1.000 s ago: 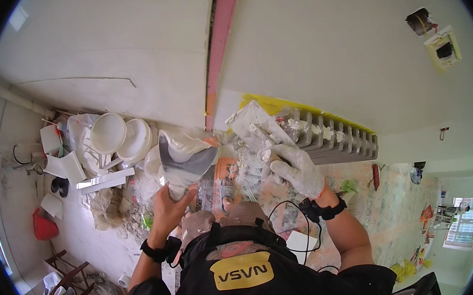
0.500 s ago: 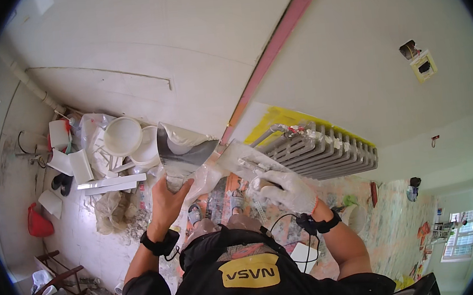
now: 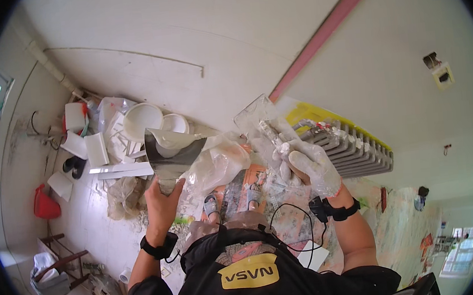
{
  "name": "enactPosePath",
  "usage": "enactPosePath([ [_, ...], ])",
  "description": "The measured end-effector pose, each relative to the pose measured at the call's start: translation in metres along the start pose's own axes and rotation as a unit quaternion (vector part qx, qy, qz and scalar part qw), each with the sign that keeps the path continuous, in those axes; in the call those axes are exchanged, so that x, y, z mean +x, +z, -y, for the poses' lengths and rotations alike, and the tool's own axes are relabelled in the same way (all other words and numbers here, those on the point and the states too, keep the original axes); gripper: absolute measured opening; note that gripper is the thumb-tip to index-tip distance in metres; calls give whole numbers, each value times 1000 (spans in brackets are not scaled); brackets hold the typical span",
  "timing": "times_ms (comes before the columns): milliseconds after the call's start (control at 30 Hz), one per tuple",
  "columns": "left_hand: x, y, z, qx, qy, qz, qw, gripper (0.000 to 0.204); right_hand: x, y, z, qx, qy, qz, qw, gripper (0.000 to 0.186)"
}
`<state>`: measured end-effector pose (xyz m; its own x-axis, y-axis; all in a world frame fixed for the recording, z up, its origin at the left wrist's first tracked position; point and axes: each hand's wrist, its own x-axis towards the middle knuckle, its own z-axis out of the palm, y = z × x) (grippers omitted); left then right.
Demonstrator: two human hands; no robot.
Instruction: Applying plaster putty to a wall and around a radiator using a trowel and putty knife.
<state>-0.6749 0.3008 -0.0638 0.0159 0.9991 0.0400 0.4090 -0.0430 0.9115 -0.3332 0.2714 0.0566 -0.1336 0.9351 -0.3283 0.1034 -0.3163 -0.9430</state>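
My bare left hand grips the lower edge of a dark, curved plaster-holding sheet, thumb on its near side. A thick mound of white plaster lies along its upper part. Crumpled see-through plastic hangs beside the sheet's right edge. In a white, plaster-smeared glove, my right hand is closed round the handle of a plastering trowel. Its flat rectangular blade tilts up toward the wall, apart from the sheet, with thin smears on it.
A grey radiator stands at the right by the wall, yellow behind it. White buckets, pale strips and a crumpled sack crowd the left floor. A wooden chair is lower left. A pink strip runs up the wall.
My right hand and trowel have moved right and turned upward, away from the sheet. The sheet has shifted slightly left, and more of the see-through plastic shows between my hands.
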Motion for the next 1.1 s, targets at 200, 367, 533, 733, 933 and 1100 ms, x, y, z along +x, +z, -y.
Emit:
enactPosePath([
  [200, -7, -17, 6, 27, -15, -29, 999, 26, 35, 42, -41, 85, 60, 120, 987, 32],
  [367, -14, -26, 24, 74, 6, -15, 997, 26, 55, 54, -24, 102, 43, 108, 988, 31],
  [533, -25, -41, 39, 63, -52, -48, 996, 25, 45, 65, 32, 64, -255, -32, 964, 29],
  [733, -43, -65, 70, 27, -193, -74, 978, 25, 137, 53, -85, -215, -181, -131, 951, 28],
  [933, -47, -60, 75, 33, -242, -55, 968, 25, 146, 35, -177, 16, -120, -199, 973, 39],
  [1100, -41, -38, 70, 13, -251, -14, 968, 22, 137, -4, -135, 28, -74, -138, 987, 14],
])
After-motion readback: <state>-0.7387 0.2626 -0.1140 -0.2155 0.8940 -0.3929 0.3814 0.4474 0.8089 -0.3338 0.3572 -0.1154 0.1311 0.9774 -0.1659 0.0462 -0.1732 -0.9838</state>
